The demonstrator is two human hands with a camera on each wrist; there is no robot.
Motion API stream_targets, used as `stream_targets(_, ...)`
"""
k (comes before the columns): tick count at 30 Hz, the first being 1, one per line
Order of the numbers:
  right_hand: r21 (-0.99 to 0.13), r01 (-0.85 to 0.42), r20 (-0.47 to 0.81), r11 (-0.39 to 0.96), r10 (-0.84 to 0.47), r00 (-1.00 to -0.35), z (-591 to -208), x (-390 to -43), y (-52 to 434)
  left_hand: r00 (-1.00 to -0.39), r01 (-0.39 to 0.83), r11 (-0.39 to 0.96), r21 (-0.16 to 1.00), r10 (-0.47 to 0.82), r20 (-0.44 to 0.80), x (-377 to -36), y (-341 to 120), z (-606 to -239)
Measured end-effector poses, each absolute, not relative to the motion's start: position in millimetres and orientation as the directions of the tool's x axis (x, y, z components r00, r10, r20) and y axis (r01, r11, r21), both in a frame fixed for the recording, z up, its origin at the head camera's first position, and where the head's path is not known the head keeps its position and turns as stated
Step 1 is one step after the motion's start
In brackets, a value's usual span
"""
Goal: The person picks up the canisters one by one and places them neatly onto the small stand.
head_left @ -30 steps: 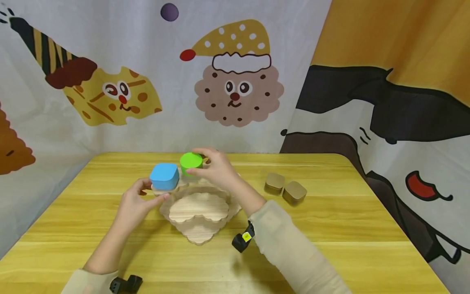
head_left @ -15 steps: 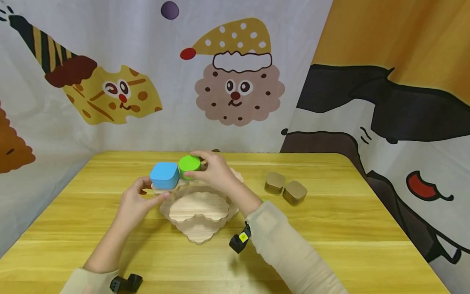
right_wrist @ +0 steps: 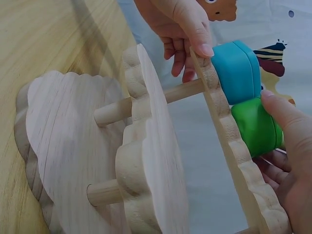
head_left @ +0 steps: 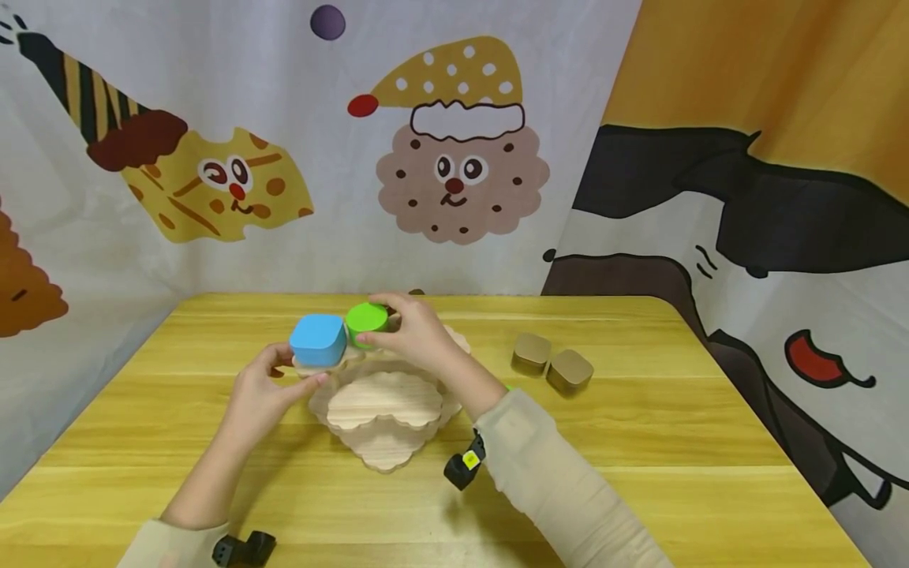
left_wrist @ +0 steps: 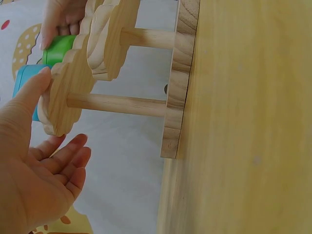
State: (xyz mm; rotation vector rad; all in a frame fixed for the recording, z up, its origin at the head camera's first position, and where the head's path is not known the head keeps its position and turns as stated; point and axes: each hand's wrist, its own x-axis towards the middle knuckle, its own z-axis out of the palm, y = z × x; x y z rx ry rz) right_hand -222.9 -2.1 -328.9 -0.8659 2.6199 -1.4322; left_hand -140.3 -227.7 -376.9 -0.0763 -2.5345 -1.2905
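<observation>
A pale wooden tiered stand with scalloped shelves joined by round pegs stands on the table. At the left end of its top shelf sits a blue rounded-square lidded box. My left hand grips that shelf end, thumb at the front edge beside the blue box and fingers at the outer side. My right hand pinches a rounded green lidded box between thumb and fingers. The green box rests at the top shelf, close against the blue one. The back of the stand is partly hidden by my right hand and forearm.
Two gold-brown rounded-square boxes stand side by side on the wooden table, right of the stand. A sliver of something green shows past my right wrist. A cartoon-printed curtain hangs behind the table.
My right hand has moved the green box slightly left and down, closer to the blue box, and then stayed nearly still. My left hand keeps its grip on the stand.
</observation>
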Motion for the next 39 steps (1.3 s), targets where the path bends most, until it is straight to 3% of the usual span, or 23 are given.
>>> stream_targets(23, -0.734, -0.551, 0.379, 0.397, -0.433, -0.817, -294.7, -189.2, 49.9, -0.95, 0.183, 0.592, 0.785, -0.098, 0.296, -139.6, -227.1, -378.2)
stream_targets(39, -0.649, -0.638, 0.44, 0.414, -0.48, -0.759, -320.1, -169.2, 110.9, -0.956, 0.171, 0.598, 0.783, -0.094, 0.28, -139.0, -227.3, -376.5)
